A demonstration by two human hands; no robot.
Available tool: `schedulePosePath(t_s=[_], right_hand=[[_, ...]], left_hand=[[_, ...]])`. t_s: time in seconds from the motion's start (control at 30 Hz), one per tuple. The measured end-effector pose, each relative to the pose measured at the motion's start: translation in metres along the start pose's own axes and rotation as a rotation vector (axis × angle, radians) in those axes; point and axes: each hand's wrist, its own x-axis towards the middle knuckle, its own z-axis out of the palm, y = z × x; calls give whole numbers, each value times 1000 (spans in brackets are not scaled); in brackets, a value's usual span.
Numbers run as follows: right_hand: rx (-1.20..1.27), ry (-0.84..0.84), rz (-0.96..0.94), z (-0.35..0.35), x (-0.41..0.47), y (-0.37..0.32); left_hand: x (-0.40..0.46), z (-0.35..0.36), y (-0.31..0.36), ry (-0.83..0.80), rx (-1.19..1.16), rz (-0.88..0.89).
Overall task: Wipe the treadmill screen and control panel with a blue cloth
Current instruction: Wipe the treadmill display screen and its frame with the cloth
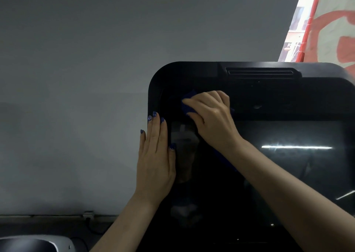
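The treadmill's black glossy screen (278, 165) fills the right half of the head view, set in a rounded black frame (153, 90). My right hand (211, 117) grips a dark blue cloth (189, 96) and presses it on the panel's upper left area, above the screen. Most of the cloth is hidden under that hand. My left hand (156, 155) lies flat with straight fingers against the frame's left edge, holding nothing.
A grey wall (76, 78) stands behind the console. A vent slot (259, 72) runs along the frame's top. At the bottom left a grey rounded machine part (48, 242) and a cable show. A window with red lettering (326, 21) is at the top right.
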Motion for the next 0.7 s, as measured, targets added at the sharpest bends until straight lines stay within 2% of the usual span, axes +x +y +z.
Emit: schedulePosePath(t_s=[0.13, 0.3, 0.43, 0.57, 0.7], right_hand=[[-7, -13, -94, -16, -7, 16], [17, 49, -19, -10, -2, 19], [15, 8, -107, -9, -2, 24], [14, 65, -65, -15, 1, 28], [34, 25, -119, 1, 11, 10]], left_hand=[[1, 0, 0, -12, 35, -5], [1, 0, 0, -20, 36, -14], [1, -1, 0, -20, 46, -4], [2, 0, 1, -14, 43, -10], [1, -1, 1, -11, 34, 9]])
